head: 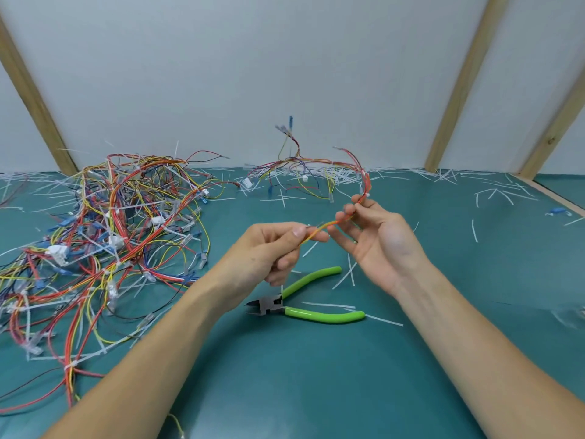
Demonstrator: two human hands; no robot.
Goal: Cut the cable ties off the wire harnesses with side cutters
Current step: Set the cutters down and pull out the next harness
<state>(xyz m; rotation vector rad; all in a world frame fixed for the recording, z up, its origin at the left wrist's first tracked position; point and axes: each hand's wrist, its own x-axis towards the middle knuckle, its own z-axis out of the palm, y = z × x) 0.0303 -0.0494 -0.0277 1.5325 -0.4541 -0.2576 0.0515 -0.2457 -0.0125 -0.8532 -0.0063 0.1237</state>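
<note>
Harness wires (329, 224), a thin red, orange and yellow bundle, are stretching in the air between the person's two hands, above the table. From the right hand the bundle is arching up and away, then trailing down toward the far edge of the table. The left hand (272, 248) is pinching the near end of the bundle between thumb and forefinger, with the other fingers curling loosely underneath. The right hand (376, 239) is turning its palm up and toward the left hand; its thumb and fingertips are closing lightly on the bundle farther along, while the remaining fingers are spreading half open. The two hands are sitting near each other, apart by a short run of wire.

Just below and between the wrists, the side cutters (304, 304) are lying on the green mat (316, 391) with bright green handles splayed toward the right hand and the metal nose pointing toward the left forearm; neither hand is touching them.

Out beyond the left hand, a big tangle of harnesses (104, 248) is sprawling over the mat, many white ties showing among the wires. Beyond both hands, a smaller loose harness (294, 172) is resting near the white wall (253, 74). Cut white tie scraps (348, 274) are lying scattered around the hands and along the far edge.
</note>
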